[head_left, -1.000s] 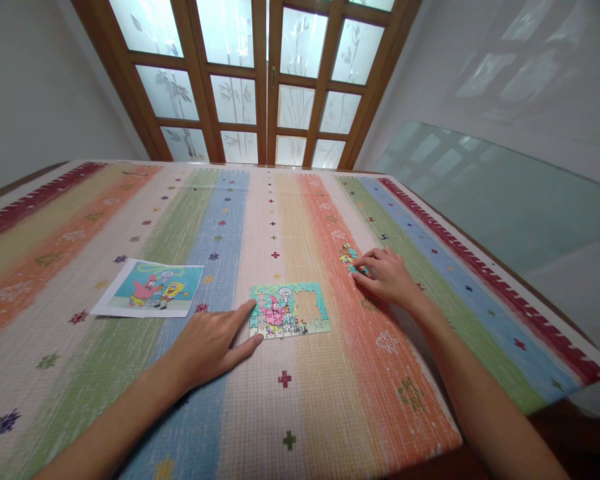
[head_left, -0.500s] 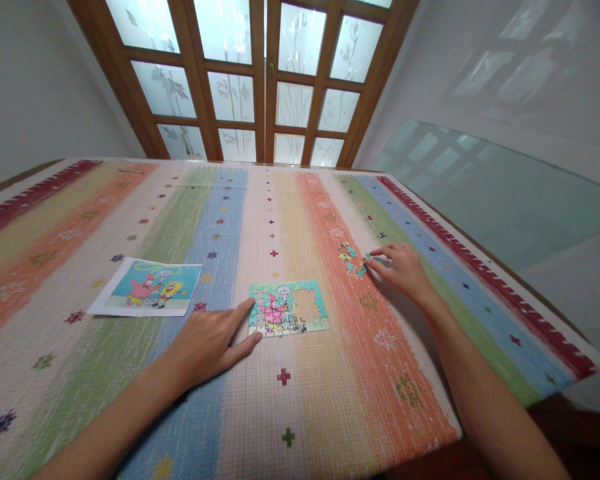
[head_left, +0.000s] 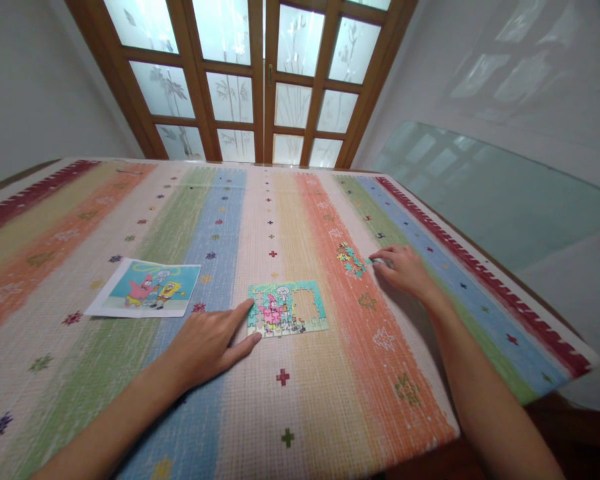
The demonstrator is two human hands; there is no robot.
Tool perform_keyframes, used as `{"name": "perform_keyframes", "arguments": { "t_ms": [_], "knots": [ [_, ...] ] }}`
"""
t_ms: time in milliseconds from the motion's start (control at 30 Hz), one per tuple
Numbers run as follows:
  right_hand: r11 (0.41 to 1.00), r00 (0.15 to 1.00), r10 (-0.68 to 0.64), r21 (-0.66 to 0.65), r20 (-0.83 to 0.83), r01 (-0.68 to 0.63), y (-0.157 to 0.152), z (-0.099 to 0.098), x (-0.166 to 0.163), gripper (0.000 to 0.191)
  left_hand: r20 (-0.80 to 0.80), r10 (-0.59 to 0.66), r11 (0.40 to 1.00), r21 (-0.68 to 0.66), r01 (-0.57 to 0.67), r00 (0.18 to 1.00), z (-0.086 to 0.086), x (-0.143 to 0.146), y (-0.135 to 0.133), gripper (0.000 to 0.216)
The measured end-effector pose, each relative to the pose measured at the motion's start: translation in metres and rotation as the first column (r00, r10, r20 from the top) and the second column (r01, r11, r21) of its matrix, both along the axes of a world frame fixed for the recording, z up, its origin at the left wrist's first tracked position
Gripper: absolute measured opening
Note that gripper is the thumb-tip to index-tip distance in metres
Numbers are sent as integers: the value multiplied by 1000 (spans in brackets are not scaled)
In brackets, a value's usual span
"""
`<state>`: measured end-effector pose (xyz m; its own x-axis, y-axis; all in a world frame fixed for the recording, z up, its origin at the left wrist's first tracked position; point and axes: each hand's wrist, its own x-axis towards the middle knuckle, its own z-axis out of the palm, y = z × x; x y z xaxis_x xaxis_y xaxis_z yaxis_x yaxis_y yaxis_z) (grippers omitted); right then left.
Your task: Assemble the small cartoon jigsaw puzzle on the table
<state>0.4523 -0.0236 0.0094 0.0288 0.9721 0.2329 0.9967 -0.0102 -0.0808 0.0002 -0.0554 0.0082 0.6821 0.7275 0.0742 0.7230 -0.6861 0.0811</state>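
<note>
A partly assembled jigsaw puzzle (head_left: 273, 312) with cartoon figures lies before me, with bare gaps at its upper right and left. My left hand (head_left: 213, 341) rests flat beside it, index finger and thumb stretched apart and touching its left edge. To the right is a small heap of loose puzzle pieces (head_left: 350, 260), teal and yellow. At the heap's right side, my right hand (head_left: 403, 270) is low over the cloth, index finger and thumb drawn together at a teal puzzle piece (head_left: 369, 261). Its other fingers are curled and partly hidden.
A printed picture (head_left: 147, 288) of the same cartoon scene lies left of the puzzle. The striped tablecloth (head_left: 290, 400) covers the table, whose near right edge drops off by my right forearm. Glazed wooden doors (head_left: 265, 80) stand beyond the far edge.
My right hand has shifted slightly right, away from the loose heap, and more of the pieces show. The left hand and the puzzle stay in place.
</note>
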Motion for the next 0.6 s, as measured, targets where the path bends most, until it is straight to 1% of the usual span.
{"name": "perform_keyframes", "arguments": {
  "t_ms": [100, 333, 467, 600],
  "knots": [
    [997, 1000, 29, -76, -6, -29, -1, 1, 10, 32, -9, -6, 1000, 6, 6, 1000, 0, 0, 0, 62],
    [987, 989, 127, -94, -75, -134, -1, 4, 21, 28, 16, -19, 1000, 14, 18, 1000, -4, 0, 1, 62],
    [991, 991, 111, -64, -77, -116, -1, 4, 27, 30, 30, -24, 1000, 14, 23, 999, -4, 0, 1, 62],
    [992, 992, 105, -59, -74, -109, -1, 3, 30, 26, 35, -34, 999, 27, 33, 999, -3, 0, 1, 62]
  ]
}}
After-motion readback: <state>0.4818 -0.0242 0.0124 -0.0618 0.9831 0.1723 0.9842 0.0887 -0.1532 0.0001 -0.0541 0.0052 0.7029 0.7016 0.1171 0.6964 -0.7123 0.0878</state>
